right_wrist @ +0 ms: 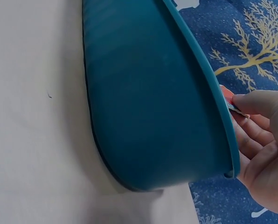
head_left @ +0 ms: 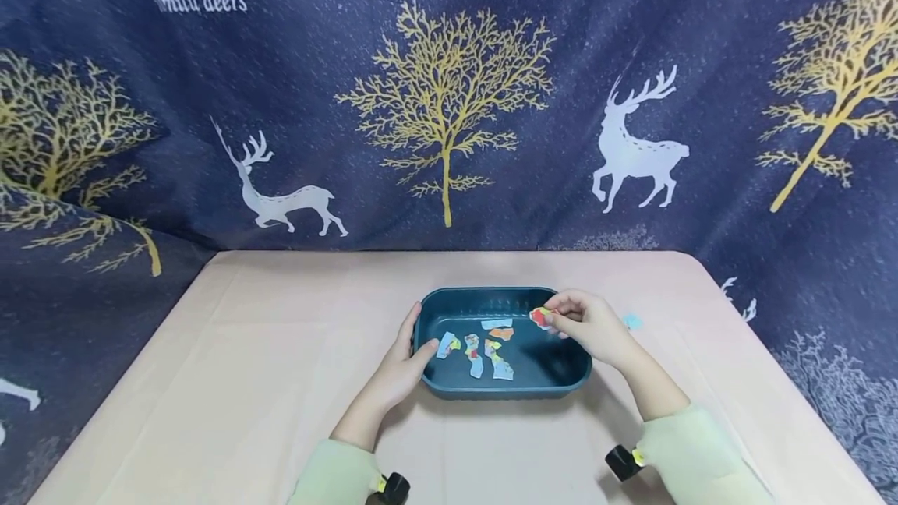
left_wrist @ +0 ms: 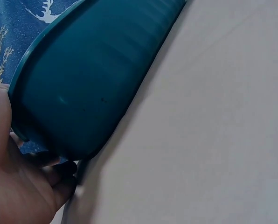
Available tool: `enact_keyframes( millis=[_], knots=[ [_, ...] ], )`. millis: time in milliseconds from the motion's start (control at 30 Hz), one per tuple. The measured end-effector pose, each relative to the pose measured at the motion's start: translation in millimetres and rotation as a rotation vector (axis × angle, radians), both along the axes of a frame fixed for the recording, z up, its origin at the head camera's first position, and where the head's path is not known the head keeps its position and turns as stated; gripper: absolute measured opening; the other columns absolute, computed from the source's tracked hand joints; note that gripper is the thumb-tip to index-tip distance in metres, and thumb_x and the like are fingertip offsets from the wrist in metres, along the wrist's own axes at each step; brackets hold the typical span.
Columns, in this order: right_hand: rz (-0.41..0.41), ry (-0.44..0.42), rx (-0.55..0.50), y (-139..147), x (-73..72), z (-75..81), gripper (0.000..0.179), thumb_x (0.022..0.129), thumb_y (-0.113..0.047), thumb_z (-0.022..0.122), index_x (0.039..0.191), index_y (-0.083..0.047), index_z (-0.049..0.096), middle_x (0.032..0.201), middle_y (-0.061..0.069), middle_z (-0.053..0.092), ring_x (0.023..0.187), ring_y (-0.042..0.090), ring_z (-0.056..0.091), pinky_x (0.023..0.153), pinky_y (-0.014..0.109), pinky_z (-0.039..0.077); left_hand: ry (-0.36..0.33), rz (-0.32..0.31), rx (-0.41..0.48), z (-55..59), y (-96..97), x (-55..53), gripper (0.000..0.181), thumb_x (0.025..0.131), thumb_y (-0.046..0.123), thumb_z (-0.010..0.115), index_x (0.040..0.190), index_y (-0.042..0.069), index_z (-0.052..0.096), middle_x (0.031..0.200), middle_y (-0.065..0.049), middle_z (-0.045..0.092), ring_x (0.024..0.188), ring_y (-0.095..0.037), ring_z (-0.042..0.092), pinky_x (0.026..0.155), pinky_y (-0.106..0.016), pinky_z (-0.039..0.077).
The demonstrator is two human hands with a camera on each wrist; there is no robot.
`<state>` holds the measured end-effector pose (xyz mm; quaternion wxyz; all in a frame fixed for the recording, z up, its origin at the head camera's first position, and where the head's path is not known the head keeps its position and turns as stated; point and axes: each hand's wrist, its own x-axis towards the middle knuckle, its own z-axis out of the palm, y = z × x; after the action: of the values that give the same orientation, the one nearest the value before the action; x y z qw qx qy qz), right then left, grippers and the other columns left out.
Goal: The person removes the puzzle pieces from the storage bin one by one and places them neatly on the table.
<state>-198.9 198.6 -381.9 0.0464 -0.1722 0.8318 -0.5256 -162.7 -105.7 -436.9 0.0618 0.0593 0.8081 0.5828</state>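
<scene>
A dark teal plastic tray point(head_left: 507, 391) sits on the table, several torn-looking colourful paper pieces lying on its floor. My left hand point(head_left: 401, 371) grips the tray's left end, thumb over the rim and fingers along the outside wall. In the left wrist view, fingers point(left_wrist: 64, 189) curl around the tray's corner. Between thumb and fingers, my right hand point(head_left: 591, 326) pinches a red and yellow paper piece point(head_left: 540, 318) above the tray's back right part. From the right wrist camera, that piece shows edge-on just past the rim, its far side hidden by the tray wall.
Inside the tray, pale blue and orange pieces point(head_left: 501, 333) lie behind three blue, patterned ones point(head_left: 474, 357). A small light blue piece point(head_left: 633, 321) rests on the table point(head_left: 281, 380) right of the tray. A dark blue curtain point(head_left: 449, 100) with deer and trees hangs behind.
</scene>
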Motion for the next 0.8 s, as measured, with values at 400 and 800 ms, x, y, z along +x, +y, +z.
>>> enact_keyframes(
  millis=[400,800],
  knots=[
    [-0.100,0.014,-0.075,23,5.2,-0.8,0.032,0.085,-0.014,0.061,0.105,0.009,0.053,0.089,0.024,0.063,0.071,0.017,0.066,0.062,0.032,0.054,0.003,-0.006,-0.007,-1.7,2.7,1.5,0.065,0.093,0.032,0.045,0.145,0.029,0.005,0.151,0.002,0.006,0.138,-0.023,0.006,0.106,-0.051,0.015],
    [-0.185,-0.015,-0.175,53,3.5,-2.2,0.037,0.085,-0.011,0.060,0.110,0.013,0.047,0.079,-0.007,0.065,0.067,0.013,0.065,0.062,0.029,0.054,0.004,0.016,-0.010,-2.8,0.1,-0.7,0.064,0.093,0.029,0.046,0.144,0.032,0.006,0.151,0.001,0.007,0.137,-0.025,0.007,0.105,-0.052,0.017]
  ],
)
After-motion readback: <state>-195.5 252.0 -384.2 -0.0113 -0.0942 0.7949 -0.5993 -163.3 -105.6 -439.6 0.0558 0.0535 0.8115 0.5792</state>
